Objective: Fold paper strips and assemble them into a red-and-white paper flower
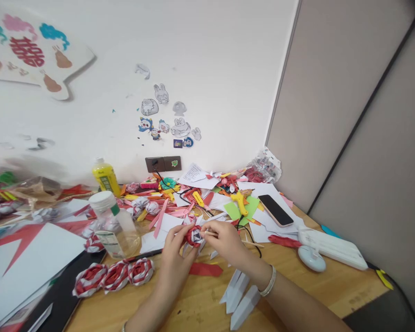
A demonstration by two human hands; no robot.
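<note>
Between my two hands is a red and white paper flower, folded like a rose. My left hand holds it from the left, thumb below and fingers behind it. My right hand pinches a thin pale stick at the flower's right side. Three finished-looking red and white paper roses sit in a row to the left of my left hand. Folded white paper strips lie below my right wrist, and a red strip lies just under the hands.
A clear jar and a yellow bottle stand at left. Behind the hands lie paper scraps, a yellow glue gun and a phone. A white power strip and mouse-shaped white object are at right.
</note>
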